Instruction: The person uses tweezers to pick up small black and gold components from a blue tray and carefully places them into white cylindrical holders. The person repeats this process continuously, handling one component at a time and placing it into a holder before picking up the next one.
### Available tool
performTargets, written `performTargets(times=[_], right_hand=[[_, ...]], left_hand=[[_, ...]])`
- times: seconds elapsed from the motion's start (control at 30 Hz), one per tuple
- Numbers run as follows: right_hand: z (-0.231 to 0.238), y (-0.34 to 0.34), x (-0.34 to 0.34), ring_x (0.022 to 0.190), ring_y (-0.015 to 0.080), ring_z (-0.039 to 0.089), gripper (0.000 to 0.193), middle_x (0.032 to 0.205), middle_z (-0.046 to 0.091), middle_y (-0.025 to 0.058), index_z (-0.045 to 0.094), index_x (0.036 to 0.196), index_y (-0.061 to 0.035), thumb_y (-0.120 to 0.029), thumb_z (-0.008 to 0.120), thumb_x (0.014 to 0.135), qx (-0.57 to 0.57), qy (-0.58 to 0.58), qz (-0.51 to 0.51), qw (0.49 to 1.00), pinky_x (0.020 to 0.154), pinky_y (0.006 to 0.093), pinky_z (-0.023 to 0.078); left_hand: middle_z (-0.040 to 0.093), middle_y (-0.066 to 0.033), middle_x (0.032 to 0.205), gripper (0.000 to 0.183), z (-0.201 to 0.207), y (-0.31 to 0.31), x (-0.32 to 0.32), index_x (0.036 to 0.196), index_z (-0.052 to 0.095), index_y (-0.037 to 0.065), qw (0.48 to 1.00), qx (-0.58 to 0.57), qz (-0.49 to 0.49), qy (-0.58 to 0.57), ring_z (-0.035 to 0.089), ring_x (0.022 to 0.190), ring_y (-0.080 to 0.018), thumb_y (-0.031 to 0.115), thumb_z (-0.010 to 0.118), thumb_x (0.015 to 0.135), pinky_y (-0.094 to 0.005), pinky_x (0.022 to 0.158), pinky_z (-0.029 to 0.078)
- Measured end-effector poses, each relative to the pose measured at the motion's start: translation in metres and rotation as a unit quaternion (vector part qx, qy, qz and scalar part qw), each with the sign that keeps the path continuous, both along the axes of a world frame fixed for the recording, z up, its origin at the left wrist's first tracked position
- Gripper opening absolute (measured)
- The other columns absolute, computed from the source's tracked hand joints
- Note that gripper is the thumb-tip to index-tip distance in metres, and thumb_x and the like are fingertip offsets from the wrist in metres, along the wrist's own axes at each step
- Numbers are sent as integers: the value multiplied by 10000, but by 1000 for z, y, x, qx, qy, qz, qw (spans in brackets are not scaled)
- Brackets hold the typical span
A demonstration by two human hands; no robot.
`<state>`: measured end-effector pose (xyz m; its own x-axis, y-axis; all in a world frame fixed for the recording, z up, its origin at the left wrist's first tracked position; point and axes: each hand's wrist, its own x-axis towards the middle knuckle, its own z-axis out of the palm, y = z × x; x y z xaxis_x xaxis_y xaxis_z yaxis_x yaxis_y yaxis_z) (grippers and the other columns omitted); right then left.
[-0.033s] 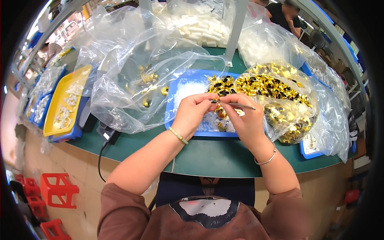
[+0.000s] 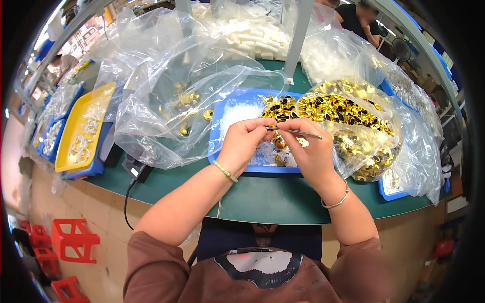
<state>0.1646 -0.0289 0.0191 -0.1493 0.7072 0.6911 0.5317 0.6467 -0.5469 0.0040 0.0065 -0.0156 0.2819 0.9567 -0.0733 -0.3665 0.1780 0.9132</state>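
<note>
Over the blue tray (image 2: 216,116) my two hands meet at the fingertips. Thumb and index finger of my left hand (image 2: 242,143) are pinched together; whatever is between them is tiny and mostly hidden. In my right hand (image 2: 312,154) is a pair of slim metal tweezers (image 2: 307,134), held almost level, with the tip at the left fingertips. Small white pieces (image 2: 238,113) lie in the tray's left part. Shiny gold parts with black faces (image 2: 279,108) lie at its right, and more gold parts (image 2: 343,112) fill a clear bag beside it.
Left of the tray lies a large clear bag (image 2: 151,121) with a few gold parts. A yellow tray (image 2: 63,156) of small pieces stands farther left. White cylinders (image 2: 255,40) are heaped behind, near a metal post (image 2: 299,40). Red stools (image 2: 73,240) stand on the floor.
</note>
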Motion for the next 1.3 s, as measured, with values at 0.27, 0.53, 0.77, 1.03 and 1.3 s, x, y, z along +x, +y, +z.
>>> performTargets(times=[0.27, 0.53, 0.77, 1.03, 1.3], right_hand=[[6, -1, -1, 730, 278, 632, 173, 828, 658, 106, 653, 924, -33, 39, 704, 775, 29, -27, 12, 999, 645, 341, 496], [4, -2, 2, 756, 286, 637, 170, 833, 652, 106, 648, 918, -30, 36, 705, 771, 37, -41, 9, 998, 666, 347, 503], [5, -2, 2, 760, 284, 646, 166, 843, 654, 106, 650, 916, -33, 39, 701, 775, 34, -47, 13, 998, 660, 343, 508], [5, -4, 0, 758, 276, 647, 162, 842, 656, 99, 652, 906, -39, 35, 707, 773, 27, -43, 21, 998, 659, 336, 510], [4, -1, 0, 743, 278, 645, 171, 844, 661, 102, 658, 907, -35, 36, 718, 763, 46, -59, 12, 997, 651, 330, 509]], left_hand=[[697, -92, 1025, 267, 1, 0, -1, 1126, 668, -46, 1000, 9, -4, 4, 653, 876, -109, -3, 539, 897, -227, 814, 529], [693, -93, 1041, 268, 2, -1, 0, 1137, 662, -46, 1000, 16, -6, -2, 650, 885, -107, -6, 543, 900, -227, 826, 526], [682, -91, 1073, 276, 0, 0, -2, 1175, 642, -42, 999, 33, -23, 11, 638, 922, -113, 36, 552, 927, -243, 860, 520], [697, -89, 1008, 275, 4, -1, 0, 1131, 666, -46, 1000, 11, 11, -4, 645, 840, -105, -12, 552, 883, -234, 791, 526], [694, -84, 1003, 256, 3, 1, -2, 1130, 660, -42, 999, -10, 2, -38, 651, 844, -106, 6, 570, 896, -226, 793, 529]])
